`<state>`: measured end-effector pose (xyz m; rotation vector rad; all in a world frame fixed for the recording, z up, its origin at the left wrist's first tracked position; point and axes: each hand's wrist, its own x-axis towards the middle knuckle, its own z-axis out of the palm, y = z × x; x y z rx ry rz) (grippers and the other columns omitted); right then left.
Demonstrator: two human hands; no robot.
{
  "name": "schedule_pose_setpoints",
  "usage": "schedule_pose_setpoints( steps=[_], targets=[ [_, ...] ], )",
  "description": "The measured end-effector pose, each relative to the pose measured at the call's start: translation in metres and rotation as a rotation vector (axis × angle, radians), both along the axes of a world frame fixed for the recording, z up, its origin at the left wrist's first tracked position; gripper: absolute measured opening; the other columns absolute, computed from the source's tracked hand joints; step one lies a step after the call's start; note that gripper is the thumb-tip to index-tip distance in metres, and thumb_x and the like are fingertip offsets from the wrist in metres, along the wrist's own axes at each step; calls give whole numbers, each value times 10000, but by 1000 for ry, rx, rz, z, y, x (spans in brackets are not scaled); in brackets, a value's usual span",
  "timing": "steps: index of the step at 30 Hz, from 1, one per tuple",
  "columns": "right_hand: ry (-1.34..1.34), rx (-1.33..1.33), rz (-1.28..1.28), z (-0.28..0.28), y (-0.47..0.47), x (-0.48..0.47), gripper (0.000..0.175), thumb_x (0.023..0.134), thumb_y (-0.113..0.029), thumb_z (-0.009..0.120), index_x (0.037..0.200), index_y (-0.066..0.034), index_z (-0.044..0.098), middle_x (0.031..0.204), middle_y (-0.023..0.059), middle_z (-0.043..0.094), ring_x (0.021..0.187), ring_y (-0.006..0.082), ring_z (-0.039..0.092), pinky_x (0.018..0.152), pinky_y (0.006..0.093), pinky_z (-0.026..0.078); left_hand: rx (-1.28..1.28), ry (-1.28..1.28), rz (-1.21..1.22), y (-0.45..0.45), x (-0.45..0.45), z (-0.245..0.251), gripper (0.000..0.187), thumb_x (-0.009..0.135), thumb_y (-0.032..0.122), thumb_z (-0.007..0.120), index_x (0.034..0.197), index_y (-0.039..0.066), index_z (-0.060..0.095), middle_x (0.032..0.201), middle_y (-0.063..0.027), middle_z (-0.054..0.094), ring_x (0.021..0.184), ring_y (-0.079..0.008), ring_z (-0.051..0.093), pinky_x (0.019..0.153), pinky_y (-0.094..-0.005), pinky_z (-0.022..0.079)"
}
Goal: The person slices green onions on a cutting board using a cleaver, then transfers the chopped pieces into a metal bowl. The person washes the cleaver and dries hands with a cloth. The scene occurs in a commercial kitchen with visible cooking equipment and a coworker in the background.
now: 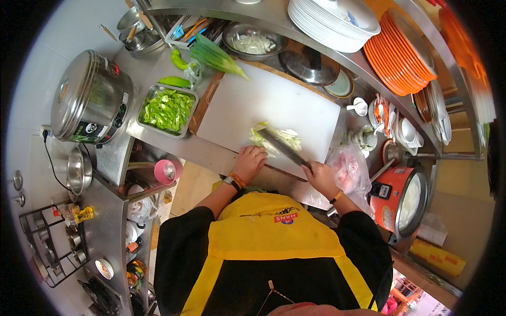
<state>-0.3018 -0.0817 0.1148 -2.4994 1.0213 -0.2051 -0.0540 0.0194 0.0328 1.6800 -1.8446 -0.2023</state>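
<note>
A white cutting board (272,93) lies before me with a heap of sliced pale green and white vegetable (290,138) near its front edge, probably scallion or leek. My right hand (321,179) grips the handle of a kitchen knife (282,146), whose broad blade is blurred and slants across the slices. At the board's front edge, my left hand (251,164) rests with bent fingers beside the slices, left of the blade. Whether anything is under its fingertips is hidden. Green-leaved leek or scallion (217,57) lies across the board's far left corner.
Left of the board stands a metal tray (185,133) of cut green peppers, with whole peppers (174,81) behind. A steel bowl (255,55) of white slices and a lidded pan (308,65) stand beyond. A plastic bag (348,168) and red rice cooker (395,197) are at right.
</note>
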Motion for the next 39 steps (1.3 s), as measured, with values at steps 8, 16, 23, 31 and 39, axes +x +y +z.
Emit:
schedule_pose_setpoints(
  steps=[8, 16, 23, 31, 39],
  targets=[
    [-433, 801, -743, -4, 5, -54, 387, 921, -302, 602, 643, -46, 518, 497, -3, 467, 377, 111, 450, 358, 272, 346, 96, -5, -123, -40, 8, 14, 400, 851, 268, 624, 1206, 90, 570, 1262, -103, 526, 1202, -293, 441, 1041, -456, 305],
    [-624, 1069, -974, -60, 44, -31, 311, 902, -353, 628, 783, -88, 516, 536, 28, 508, 388, 151, 487, 368, 275, 393, 67, 227, 289, -37, -3, 4, 841, 815, 478, 643, 1437, 49, 274, 1471, -209, 254, 1357, -385, 257, 1106, -543, 194],
    [-551, 1174, -748, -68, 55, 50, 301, 935, -260, 580, 758, -22, 527, 529, 48, 515, 384, 157, 476, 370, 301, 369, 7, 216, 292, -64, -42, 11, 618, 770, 420, 709, 1281, 119, 534, 1412, -143, 363, 1340, -372, 276, 1085, -552, 234],
    [-678, 1205, -638, -26, 10, 106, 274, 936, -242, 575, 748, -48, 532, 530, 56, 526, 386, 155, 481, 367, 292, 367, -131, 285, 338, -107, 2, 43, 324, 835, 225, 653, 1133, 105, 617, 1326, -111, 454, 1331, -370, 297, 1080, -508, 273],
    [-965, 1380, -600, 26, -101, 203, 230, 911, -236, 618, 835, -51, 505, 601, 59, 518, 441, 148, 453, 421, 293, 395, -272, 259, 401, -287, 151, 68, 310, 758, 145, 658, 1062, 91, 627, 1239, -149, 502, 1258, -360, 381, 1034, -443, 338]
  ],
)
